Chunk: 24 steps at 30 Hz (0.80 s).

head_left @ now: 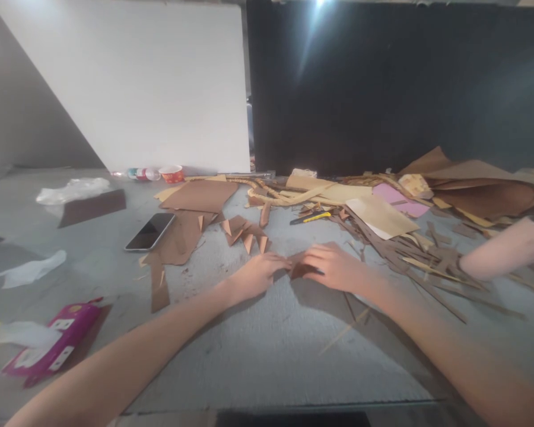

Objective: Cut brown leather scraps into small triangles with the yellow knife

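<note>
Both hands meet around a small folded piece of brown sheet material [299,270] at the middle of the table. My left hand [260,274] has its fingers closed, the tips pinching the piece's left edge. From the right, my right hand [331,267] grips it with fingers curled over the top; part of the piece is hidden beneath them. Just beyond my left hand lie several folded brown triangles [245,233]. A yellow and black utility knife [311,217] rests past my right hand. Whether the brown material is leather or paper I cannot tell.
A phone [150,232] lies on brown sheets [200,196] at left. Nearer stands a purple tissue pack [62,338]. Brown strips and scraps [404,261] heap up at right, where another person's arm [507,249] reaches in. A red paper cup [171,174] is at the back.
</note>
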Each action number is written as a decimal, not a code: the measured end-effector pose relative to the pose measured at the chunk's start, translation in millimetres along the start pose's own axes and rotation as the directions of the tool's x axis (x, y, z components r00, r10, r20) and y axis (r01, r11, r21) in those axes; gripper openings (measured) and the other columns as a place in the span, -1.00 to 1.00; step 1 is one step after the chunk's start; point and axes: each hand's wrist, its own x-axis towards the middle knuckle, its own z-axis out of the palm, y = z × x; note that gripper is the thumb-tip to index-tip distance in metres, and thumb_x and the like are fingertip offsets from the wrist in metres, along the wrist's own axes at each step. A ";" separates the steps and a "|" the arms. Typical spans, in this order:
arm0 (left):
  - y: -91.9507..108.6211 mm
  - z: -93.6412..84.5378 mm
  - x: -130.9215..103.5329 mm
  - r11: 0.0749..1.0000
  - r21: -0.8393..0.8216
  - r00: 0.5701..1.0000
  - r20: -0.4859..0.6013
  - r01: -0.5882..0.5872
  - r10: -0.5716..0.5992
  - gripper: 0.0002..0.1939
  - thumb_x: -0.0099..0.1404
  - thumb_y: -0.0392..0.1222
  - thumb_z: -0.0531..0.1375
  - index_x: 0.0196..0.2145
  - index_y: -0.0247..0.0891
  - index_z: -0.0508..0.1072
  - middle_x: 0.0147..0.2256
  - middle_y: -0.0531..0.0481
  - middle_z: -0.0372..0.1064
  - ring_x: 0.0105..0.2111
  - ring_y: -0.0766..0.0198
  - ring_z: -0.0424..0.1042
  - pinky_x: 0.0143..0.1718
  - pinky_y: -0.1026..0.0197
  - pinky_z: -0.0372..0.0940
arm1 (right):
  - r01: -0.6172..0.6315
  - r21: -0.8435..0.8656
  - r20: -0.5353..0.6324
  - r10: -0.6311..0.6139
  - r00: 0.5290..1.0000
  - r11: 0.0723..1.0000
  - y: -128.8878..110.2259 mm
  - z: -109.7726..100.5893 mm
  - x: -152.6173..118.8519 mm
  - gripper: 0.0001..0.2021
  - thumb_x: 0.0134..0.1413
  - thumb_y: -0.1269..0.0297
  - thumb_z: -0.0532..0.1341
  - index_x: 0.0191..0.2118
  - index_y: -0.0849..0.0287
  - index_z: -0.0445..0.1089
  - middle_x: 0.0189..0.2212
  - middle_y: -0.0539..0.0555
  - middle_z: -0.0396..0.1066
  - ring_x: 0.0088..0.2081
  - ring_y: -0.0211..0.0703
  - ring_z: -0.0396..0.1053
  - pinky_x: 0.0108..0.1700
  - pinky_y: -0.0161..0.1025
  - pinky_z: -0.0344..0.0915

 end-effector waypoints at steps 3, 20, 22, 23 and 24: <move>0.1 -1.4 0.3 0.999 -0.035 1.000 -0.020 0.008 -0.009 -0.27 0.11 -0.67 0.01 0.11 -0.20 0.58 0.12 -0.08 0.62 0.19 0.14 0.56 0.29 -0.05 0.43 | 0.004 0.068 -0.004 -0.004 1.000 0.998 -17.8 5.4 4.6 -0.83 0.42 0.25 0.32 0.04 0.00 0.61 -0.04 0.13 0.61 0.02 0.05 0.54 0.12 0.02 0.49; 1.1 -4.3 1.5 0.998 -0.039 0.998 -0.043 0.051 -0.052 -0.31 0.05 -0.63 0.00 0.01 -0.23 0.62 0.02 -0.08 0.65 0.07 0.14 0.63 0.17 0.07 0.49 | 0.080 -0.143 0.059 -0.072 0.996 0.986 -29.0 11.7 10.0 -0.72 0.52 0.39 0.13 -0.01 0.16 0.62 -0.19 0.21 0.60 -0.10 0.10 0.48 -0.04 0.01 0.44; 1.2 -4.3 1.7 0.998 -0.046 0.998 -0.046 0.049 -0.051 -0.31 0.05 -0.63 -0.01 0.02 -0.23 0.62 0.02 -0.07 0.66 0.07 0.15 0.63 0.17 0.07 0.49 | 0.056 -0.148 0.049 -0.050 0.998 0.987 -27.8 13.9 10.4 -0.72 0.51 0.41 0.11 -0.05 0.15 0.61 -0.22 0.20 0.59 -0.12 0.09 0.48 -0.04 0.00 0.44; 0.9 -4.1 1.6 0.998 -0.049 0.997 -0.047 0.050 -0.052 -0.30 0.06 -0.63 -0.01 0.02 -0.23 0.62 0.02 -0.07 0.66 0.07 0.15 0.63 0.16 0.08 0.49 | 0.035 -0.133 0.032 -0.031 0.999 0.991 -27.2 15.0 10.6 -0.71 0.51 0.40 0.10 -0.07 0.14 0.61 -0.22 0.19 0.58 -0.12 0.08 0.48 -0.04 0.00 0.44; 0.3 -3.8 1.4 0.997 -0.051 0.997 -0.048 0.053 -0.055 -0.31 0.06 -0.63 0.00 0.02 -0.22 0.62 0.02 -0.08 0.66 0.07 0.14 0.63 0.16 0.07 0.49 | 0.008 -0.103 0.009 -0.007 1.000 0.995 -26.6 16.3 10.9 -0.71 0.52 0.39 0.09 -0.08 0.13 0.59 -0.22 0.18 0.58 -0.12 0.07 0.48 -0.03 0.01 0.44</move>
